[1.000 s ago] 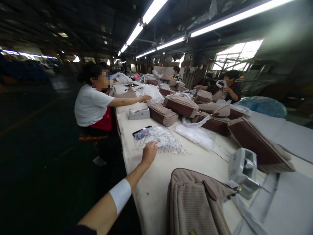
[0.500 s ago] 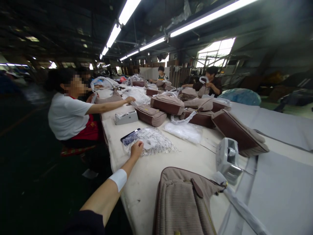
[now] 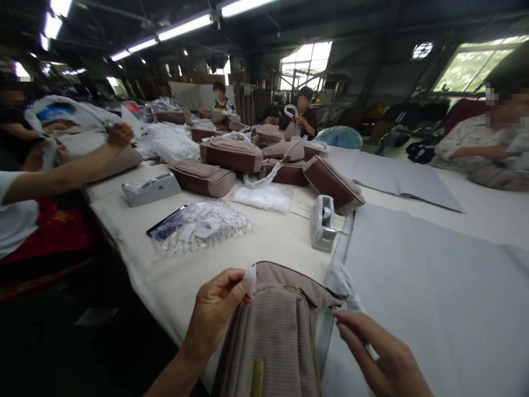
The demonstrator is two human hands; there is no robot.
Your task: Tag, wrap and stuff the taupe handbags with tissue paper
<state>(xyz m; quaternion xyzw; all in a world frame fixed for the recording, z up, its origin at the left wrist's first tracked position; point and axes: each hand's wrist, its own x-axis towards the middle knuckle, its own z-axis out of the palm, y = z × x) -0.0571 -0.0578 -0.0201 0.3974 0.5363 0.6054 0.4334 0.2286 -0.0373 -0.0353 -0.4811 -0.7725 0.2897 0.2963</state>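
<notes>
A taupe ribbed bag (image 3: 276, 331) lies on the table right before me. My left hand (image 3: 215, 314) rests at the bag's upper left corner and pinches a small white packet (image 3: 250, 274) between thumb and fingers. My right hand (image 3: 380, 353) hovers to the right of the bag with its fingers stretched out toward it, holding nothing. A clear plastic bag of small white packets (image 3: 202, 223) lies farther back on the table.
A grey tape dispenser (image 3: 323, 221) stands beyond the bag, another tape dispenser (image 3: 152, 188) at left. Several brown and taupe bags (image 3: 231, 154) are piled mid-table. Grey sheets (image 3: 413, 253) cover the right side. A co-worker's arm (image 3: 61, 171) reaches in from the left; other people sit around.
My left hand left the plastic bag of packets and came back to the ribbed bag with a white packet. My right hand came into view. The view swung right and down.
</notes>
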